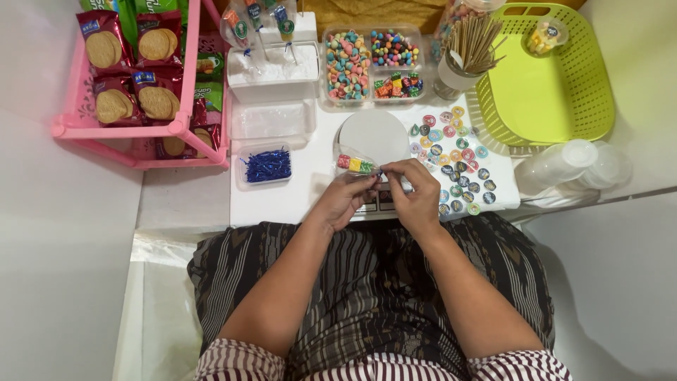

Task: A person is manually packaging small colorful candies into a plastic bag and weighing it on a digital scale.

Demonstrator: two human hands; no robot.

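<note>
Candy bag [355, 164] pinched by left hand [347, 197] and right hand [416, 189], near table [282, 204] front edge.

A white table [296, 194] bears a candy tray [372, 65], round stickers [455, 159] and a green basket [546, 92].

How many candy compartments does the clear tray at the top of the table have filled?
3. One tall compartment on the left with pastel candies, a small upper-right one with round candies, and a small lower-right one with wrapped cubes. Nothing appears hidden.
</note>
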